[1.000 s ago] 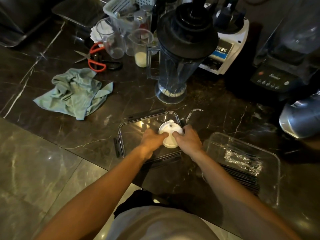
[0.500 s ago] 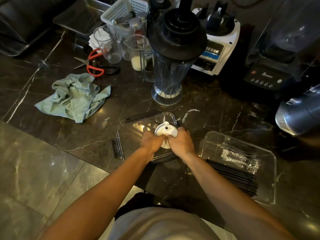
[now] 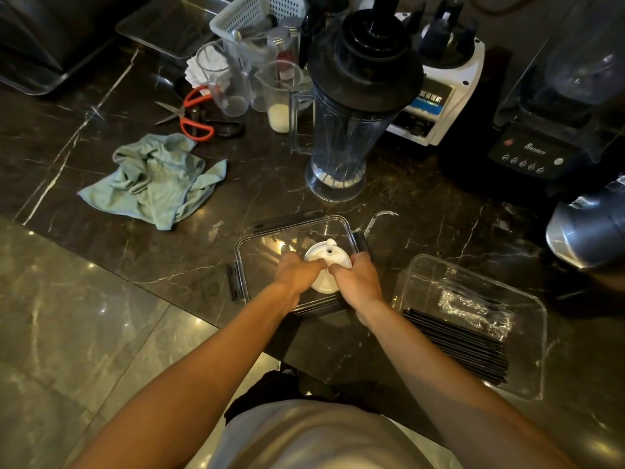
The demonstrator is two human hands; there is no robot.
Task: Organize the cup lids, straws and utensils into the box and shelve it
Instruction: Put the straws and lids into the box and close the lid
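Both hands, left hand (image 3: 295, 273) and right hand (image 3: 357, 279), had fingers clamped on the stack of round white plastic cup lids (image 3: 326, 269), over the flat clear plastic box lid (image 3: 270, 242), left of the clear plastic box (image 3: 527, 340).

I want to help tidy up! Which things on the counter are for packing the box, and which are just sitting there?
For the job:
- white cup lids, held by left hand and right hand
- clear box
- black straws in it
- wrapped utensils in it
- flat clear box lid

Just lying about:
- green cloth
- scissors
- blender jug
- measuring cups
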